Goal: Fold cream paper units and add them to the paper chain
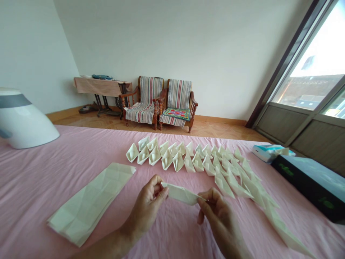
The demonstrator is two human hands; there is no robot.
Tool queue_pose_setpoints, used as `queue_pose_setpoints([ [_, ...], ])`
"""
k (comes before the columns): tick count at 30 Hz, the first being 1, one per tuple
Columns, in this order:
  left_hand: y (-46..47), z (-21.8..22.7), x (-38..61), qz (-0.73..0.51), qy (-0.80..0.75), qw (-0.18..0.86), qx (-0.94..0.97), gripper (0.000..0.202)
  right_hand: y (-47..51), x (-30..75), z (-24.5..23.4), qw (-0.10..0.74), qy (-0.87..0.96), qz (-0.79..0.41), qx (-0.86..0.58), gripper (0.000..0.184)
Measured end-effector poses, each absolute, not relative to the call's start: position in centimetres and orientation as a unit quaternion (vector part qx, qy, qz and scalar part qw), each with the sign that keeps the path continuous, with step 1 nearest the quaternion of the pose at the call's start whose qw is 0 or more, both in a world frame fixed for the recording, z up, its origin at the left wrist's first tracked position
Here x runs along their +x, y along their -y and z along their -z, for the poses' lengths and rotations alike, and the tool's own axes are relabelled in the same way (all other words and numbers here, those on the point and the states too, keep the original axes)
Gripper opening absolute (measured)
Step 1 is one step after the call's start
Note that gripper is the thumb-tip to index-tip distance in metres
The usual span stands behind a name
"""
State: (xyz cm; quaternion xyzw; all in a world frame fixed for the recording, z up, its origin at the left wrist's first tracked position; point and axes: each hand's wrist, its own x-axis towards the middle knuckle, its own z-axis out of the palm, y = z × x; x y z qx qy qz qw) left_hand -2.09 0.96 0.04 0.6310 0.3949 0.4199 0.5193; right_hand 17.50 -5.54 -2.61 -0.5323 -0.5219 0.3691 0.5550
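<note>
Both hands hold one folded piece of cream paper [182, 193] just above the pink tablecloth [67, 162]. My left hand [148, 208] pinches its left tip between thumb and fingers. My right hand [218, 216] pinches its right end. To the left lies a creased stack of cream paper sheets [91, 201]. Behind the hands, several folded paper boats [167, 155] stand in rows, and more folded pieces [253, 189] trail to the right and toward the near edge.
A white and grey appliance [21, 118] stands at the far left. A dark box [312, 181] and a white-teal tissue box [269, 151] sit at the right. Two striped wooden chairs [161, 104], a side table [99, 88] and a large window [315, 72] lie beyond.
</note>
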Motion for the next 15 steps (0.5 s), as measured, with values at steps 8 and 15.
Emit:
queue_pose_setpoints([
  [8,0.0,0.7,-2.3,-0.277,-0.490,0.329,0.758,0.011,5.6,17.0,4.7,0.449,0.534,-0.241,-0.675,0.012],
  [15,-0.5,1.1,-2.1,-0.206,-0.502,0.170,0.822,0.015,5.4,16.6,5.5,0.371,0.604,-0.080,-0.701,0.010],
])
